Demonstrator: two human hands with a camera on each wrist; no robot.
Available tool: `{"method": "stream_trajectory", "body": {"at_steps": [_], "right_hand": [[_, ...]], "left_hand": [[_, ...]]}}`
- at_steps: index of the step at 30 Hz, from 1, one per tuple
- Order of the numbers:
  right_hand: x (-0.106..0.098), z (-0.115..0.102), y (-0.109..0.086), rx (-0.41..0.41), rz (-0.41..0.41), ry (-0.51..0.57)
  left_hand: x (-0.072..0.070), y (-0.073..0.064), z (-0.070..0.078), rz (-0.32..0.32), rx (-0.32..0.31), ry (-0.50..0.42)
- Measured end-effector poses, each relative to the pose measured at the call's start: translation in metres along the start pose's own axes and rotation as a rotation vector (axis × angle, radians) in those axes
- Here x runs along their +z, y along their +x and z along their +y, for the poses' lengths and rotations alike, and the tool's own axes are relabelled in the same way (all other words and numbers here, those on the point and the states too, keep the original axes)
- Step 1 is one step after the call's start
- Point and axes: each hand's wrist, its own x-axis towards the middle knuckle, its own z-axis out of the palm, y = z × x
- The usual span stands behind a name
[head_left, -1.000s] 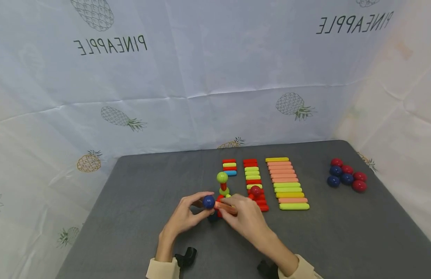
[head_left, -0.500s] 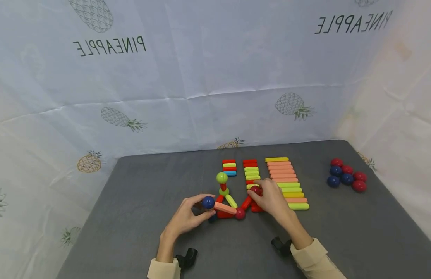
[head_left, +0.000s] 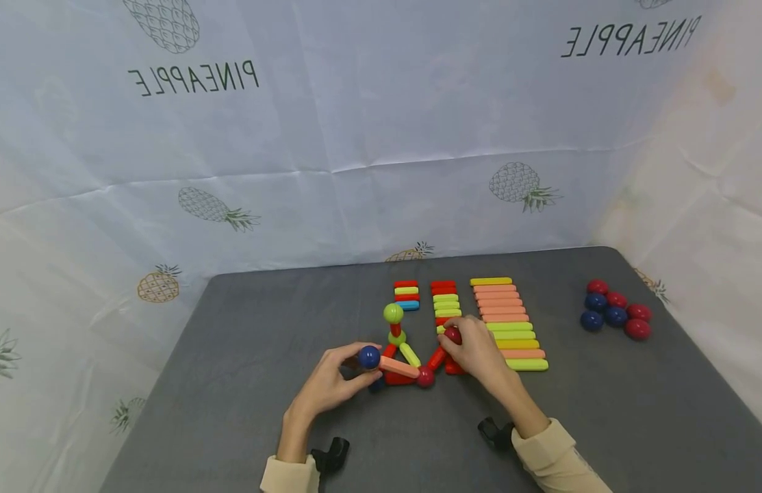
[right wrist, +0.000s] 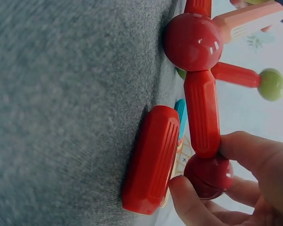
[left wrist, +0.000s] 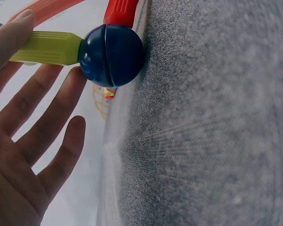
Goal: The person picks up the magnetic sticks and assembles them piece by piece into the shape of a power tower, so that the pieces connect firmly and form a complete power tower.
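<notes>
A frame of ball-ended magnetic building sticks stands on the table, with a raised blue ball (head_left: pixel 369 357) at its left. My left hand (head_left: pixel 331 375) pinches the yellow-green stick (left wrist: pixel 52 48) under that ball; a lower blue ball (left wrist: pixel 112 55) is at the stick's other end. From the raised ball a salmon stick (head_left: pixel 399 368) slopes down to a red ball (head_left: pixel 425 376) on the table. My right hand (head_left: pixel 482 352) pinches another red ball (right wrist: pixel 209 176), joined by a red stick (right wrist: pixel 201 113) to the frame's red ball. A green ball (head_left: pixel 393 313) tops a short upright red stick at the back.
Behind the frame lie short sticks (head_left: pixel 407 298) and a second row (head_left: pixel 446 306), partly hidden by my right hand. Longer sticks (head_left: pixel 502 303) lie farther right. Several loose red and blue balls (head_left: pixel 616 315) sit near the table's right edge. A pineapple-print cloth (head_left: pixel 356 219) hangs behind.
My right hand has left the salmon stick and moved right to the outer red ball, which it now grips. The salmon stick stays joined between its balls. My left hand has hardly moved.
</notes>
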Motion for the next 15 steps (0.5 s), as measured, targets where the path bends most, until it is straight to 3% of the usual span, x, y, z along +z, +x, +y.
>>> {"method": "stream_trajectory", "body": {"at_steps": [7,15], "right_hand": [[-0.003,-0.008,-0.005,-0.049,0.045,0.045],[-0.007,-0.027,-0.023,-0.272,0.109,0.094]], "left_hand": [[0.0,0.0,0.001,-0.004,0.002,0.007],[0.0,0.001,0.0,-0.011,-0.026,0.005]]}}
